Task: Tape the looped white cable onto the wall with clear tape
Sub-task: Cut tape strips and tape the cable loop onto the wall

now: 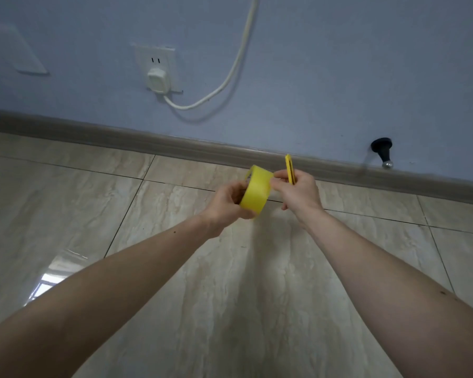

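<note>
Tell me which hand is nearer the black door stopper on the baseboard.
Right. The right hand, gripping a yellow utility knife, is below-left of the door stopper. The left hand, holding the tape roll, sits farther left of it.

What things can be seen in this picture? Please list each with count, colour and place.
tape roll: one, yellow, held above the floor
utility knife: one, yellow, in the right hand
cable: one, white, hanging loose on the wall from the plug
plug: one, white, in the socket
socket: one, white, on the wall
wall plate: one, pale, far left
door stopper: one, black, above the skirting
left hand: grips the roll
right hand: holds the knife, pinches at the roll
</note>
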